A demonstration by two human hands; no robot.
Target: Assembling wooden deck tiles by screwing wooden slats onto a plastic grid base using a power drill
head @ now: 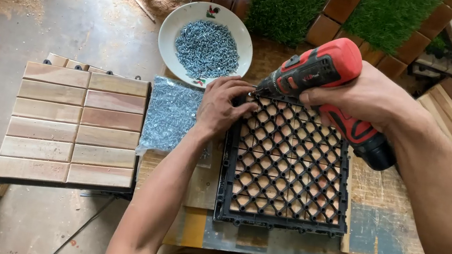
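Seen from above, a black plastic grid tile (286, 168) lies face down at the centre of a worn counter (379, 232). The right hand (365, 98) is clenched around a red and black cordless drill (330, 89), its tip at the tile's 11 o'clock corner. The left hand (223, 105) rests on that corner, fingers (243, 96) pinched near the tip, probably steadying a screw, though it is too small to see. A white bowl of screws (206, 44) sits at 11 o'clock, a clear bag of screws (170, 114) at 9 o'clock, and a finished wooden tile (76, 126) beyond it.
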